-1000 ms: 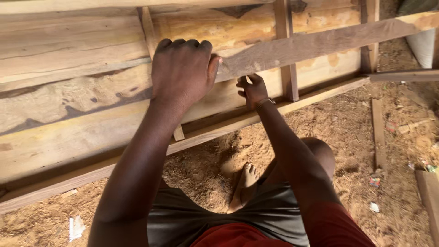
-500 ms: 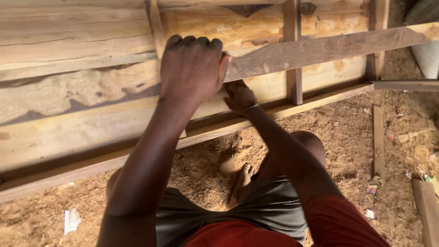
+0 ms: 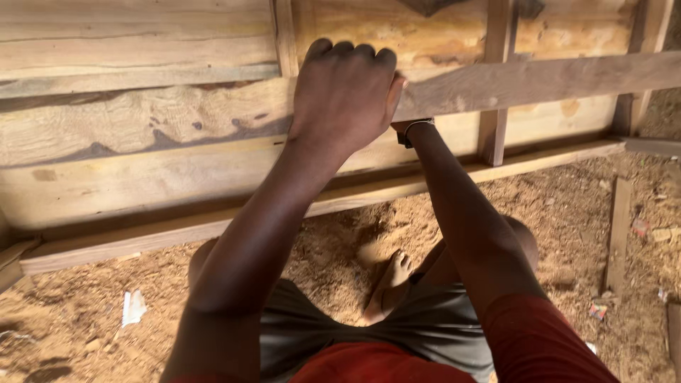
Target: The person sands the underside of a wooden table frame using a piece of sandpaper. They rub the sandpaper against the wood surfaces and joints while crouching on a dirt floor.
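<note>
The long wooden rail (image 3: 539, 81) lies across the upright battens (image 3: 494, 92) of a plank frame (image 3: 142, 170), which stands on its edge on ground covered with sawdust (image 3: 553, 213). The left hand (image 3: 345, 96) is closed over the top edge of this rail near its middle, with the fingers curled to the far side and the thumb pressed on the near face, so it clamps the rail against the planks. The right hand is almost fully hidden behind the left one and under the rail; only the wrist with a bracelet (image 3: 413, 126) shows, so I cannot tell if it is open or closed, or what it touches. To hold the rail well here, I think the left hand should keep a firm and steady pressure, so that the rail stays flat on the battens and does not slide along them. Below, a bare foot (image 3: 389, 284) rests in the sawdust, and a loose wood strip (image 3: 618, 234) lies to the right.
</note>
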